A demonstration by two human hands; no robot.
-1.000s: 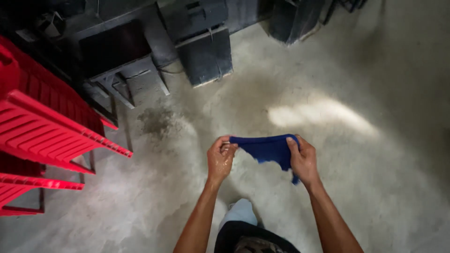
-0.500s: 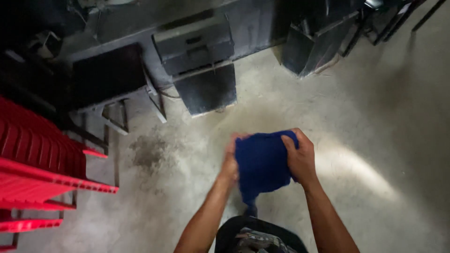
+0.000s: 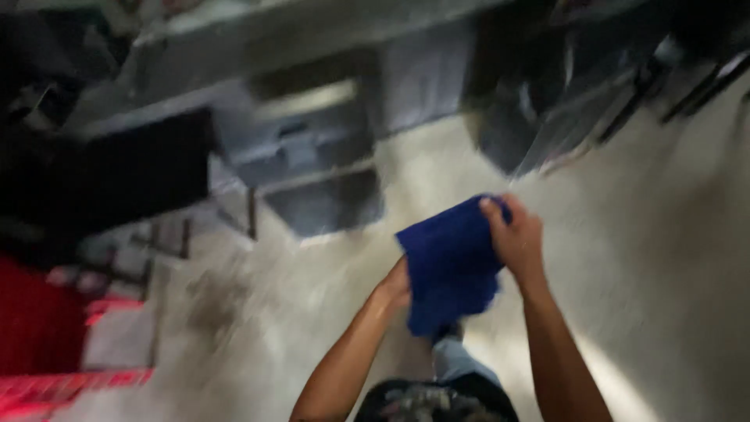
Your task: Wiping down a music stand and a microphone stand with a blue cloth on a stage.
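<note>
Blue cloth [image 3: 449,266] — both hands raised, gripping.

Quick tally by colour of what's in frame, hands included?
Blue cloth: 1
Bare hands, left hand and right hand, on the cloth: 2
Red rack, blurred: 1
Grey boxes, too blurred to count
Total counted: 4

The cloth [image 3: 449,266] was deep blue and plain. The floor [image 3: 664,258] was pale grey with a dark stain at lower left. The rack [image 3: 39,328] at the left edge was bright red.
</note>
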